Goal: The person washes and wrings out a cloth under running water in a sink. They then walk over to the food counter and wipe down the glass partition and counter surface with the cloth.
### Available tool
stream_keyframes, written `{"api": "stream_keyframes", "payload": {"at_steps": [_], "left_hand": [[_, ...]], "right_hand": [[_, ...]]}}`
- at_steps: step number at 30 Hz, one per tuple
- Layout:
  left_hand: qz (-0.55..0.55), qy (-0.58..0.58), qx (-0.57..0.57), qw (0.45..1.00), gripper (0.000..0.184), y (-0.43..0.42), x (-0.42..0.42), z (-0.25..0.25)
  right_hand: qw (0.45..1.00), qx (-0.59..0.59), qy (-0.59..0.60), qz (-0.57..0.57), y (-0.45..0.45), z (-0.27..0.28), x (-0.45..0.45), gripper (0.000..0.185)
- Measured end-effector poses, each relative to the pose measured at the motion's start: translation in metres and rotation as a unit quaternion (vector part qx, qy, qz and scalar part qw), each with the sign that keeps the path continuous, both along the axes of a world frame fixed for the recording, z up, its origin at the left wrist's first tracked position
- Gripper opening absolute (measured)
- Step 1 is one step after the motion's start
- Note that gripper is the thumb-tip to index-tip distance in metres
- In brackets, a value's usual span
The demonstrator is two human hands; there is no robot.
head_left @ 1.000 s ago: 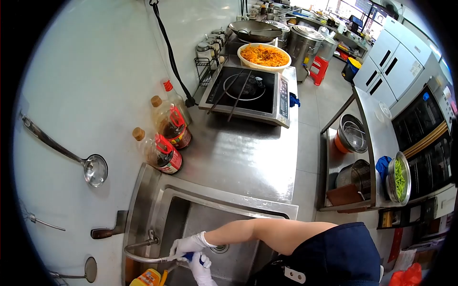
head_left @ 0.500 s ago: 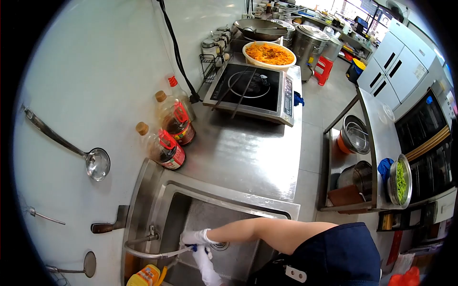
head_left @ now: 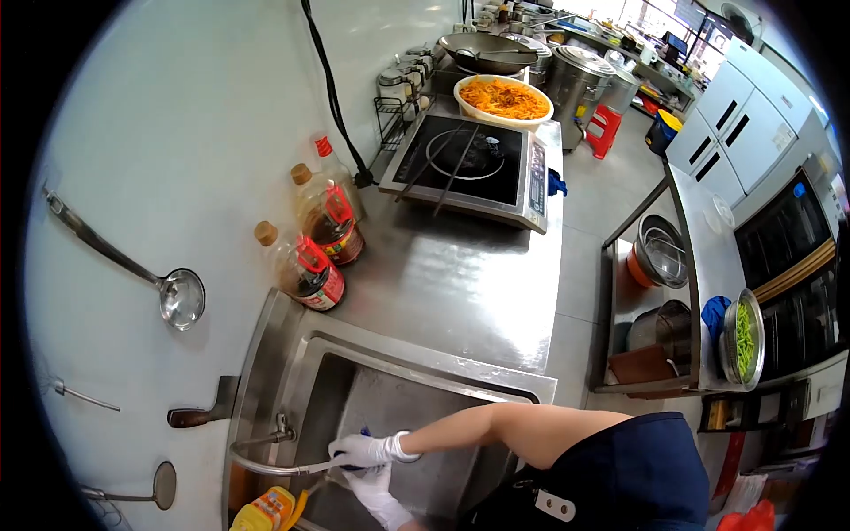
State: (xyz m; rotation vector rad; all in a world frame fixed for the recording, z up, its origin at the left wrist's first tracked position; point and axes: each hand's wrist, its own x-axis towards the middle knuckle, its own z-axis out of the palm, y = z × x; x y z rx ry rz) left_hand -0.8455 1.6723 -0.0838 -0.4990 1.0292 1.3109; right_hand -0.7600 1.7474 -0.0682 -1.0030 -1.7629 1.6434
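Note:
Both my hands wear white gloves and meet over the steel sink (head_left: 416,360), just by the outlet end of the curved faucet (head_left: 292,470). My right hand (head_left: 367,451) is closed round a small dark-blue thing (head_left: 365,432), perhaps a cloth; only bits show at the fingers, so its kind is unclear. Right below, my left hand (head_left: 376,496) has its fingers against the same blue thing, and the two hands touch. The left fingers are partly hidden by the right hand and faucet. A yellow bottle (head_left: 266,511) stands beside the sink, near my left hand.
Sauce bottles (head_left: 320,281) stand on the steel counter (head_left: 434,310) beyond the sink. Farther along are an induction cooker (head_left: 469,168) with chopsticks and a bowl of orange shreds (head_left: 505,99). A ladle (head_left: 181,298) and cleaver (head_left: 212,409) hang on the wall. A shelf table (head_left: 699,230) is right.
My right hand has turned and shifted slightly down; a bit of the blue thing now pokes out above it. My left hand has moved in underneath, its wrist bending differently.

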Motion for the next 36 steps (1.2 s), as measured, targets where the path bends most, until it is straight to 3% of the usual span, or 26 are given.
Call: {"api": "stream_keyframes", "payload": {"at_steps": [1,2,4,7,11,12,14,16,17,20,22,23,26,27,30,32,33,34,35,36], "left_hand": [[0.003,-0.024,0.093,0.995,0.051,-0.006,-0.02,-0.047],[0.056,-0.047,0.088,0.993,0.045,-0.002,-0.028,-0.055],[0.09,-0.2,0.195,0.956,0.041,-0.008,-0.015,-0.017],[0.027,-0.059,0.197,0.978,0.041,-0.004,-0.008,-0.011],[-0.078,0.178,0.205,0.959,0.041,0.008,-0.011,-0.026],[-0.089,0.198,0.222,0.95,0.041,0.009,-0.013,-0.028],[-0.079,0.185,0.261,0.944,0.041,0.012,-0.01,-0.031],[-0.036,0.132,0.302,0.943,0.043,0.014,-0.004,-0.029],[0.039,0.198,0.255,0.946,0.045,0.007,0.001,-0.038],[0.055,0.147,0.16,0.975,0.044,0.0,0.009,-0.036],[0.053,0.119,0.141,0.981,0.044,0.003,0.016,-0.032],[0.051,0.103,0.135,0.984,0.043,0.004,0.018,-0.029],[0.059,0.083,0.101,0.99,0.043,0.008,0.025,-0.025],[0.065,0.076,0.086,0.991,0.043,0.01,0.029,-0.019],[0.07,0.051,0.074,0.993,0.042,0.013,0.039,-0.007],[-0.042,0.029,0.26,0.964,0.048,0.011,0.025,-0.036],[-0.092,0.0,0.399,0.912,0.05,0.011,0.018,-0.038],[-0.098,-0.104,0.435,0.889,0.047,0.013,0.014,-0.044],[0.025,-0.113,0.388,0.914,0.045,0.012,0.015,-0.035],[0.151,-0.123,0.337,0.921,0.044,0.013,0.024,-0.029]], "right_hand": [[1.0,-0.004,-0.022,-0.013,-0.008,-0.004,-0.005,0.018],[0.999,-0.007,-0.034,-0.016,-0.011,0.006,-0.002,0.018],[0.998,-0.012,-0.056,-0.019,-0.018,0.025,0.003,0.018],[0.982,0.163,-0.089,-0.04,-0.026,0.013,0.0,0.017],[0.999,-0.011,-0.006,-0.045,-0.015,0.01,0.003,0.012],[0.996,-0.022,-0.025,-0.084,-0.015,0.013,0.001,0.005],[0.983,-0.035,0.128,-0.124,-0.014,-0.022,-0.016,0.009],[0.986,0.098,0.077,-0.115,-0.018,-0.098,-0.056,0.017],[0.987,0.039,-0.06,-0.142,-0.03,-0.081,-0.052,0.02],[0.994,0.023,-0.067,-0.082,-0.048,0.005,0.001,0.025],[0.99,0.038,-0.134,-0.019,-0.056,0.056,0.025,0.03],[0.982,0.11,-0.123,-0.089,-0.071,0.051,0.02,0.029],[0.966,0.188,-0.091,-0.15,-0.086,0.019,0.005,0.023],[0.974,0.157,-0.03,-0.16,-0.081,-0.001,-0.004,0.023],[0.985,0.106,-0.047,-0.131,-0.07,-0.023,-0.018,0.023],[0.985,0.093,-0.114,-0.095,-0.039,-0.013,-0.016,0.023],[0.981,0.087,-0.153,-0.076,-0.026,-0.009,-0.01,0.022],[0.975,0.083,-0.198,-0.055,-0.015,-0.005,0.001,0.022],[0.969,0.077,-0.233,-0.039,-0.011,0.003,0.001,0.022],[0.953,0.204,-0.163,-0.157,-0.037,0.016,0.0,0.02]]}}
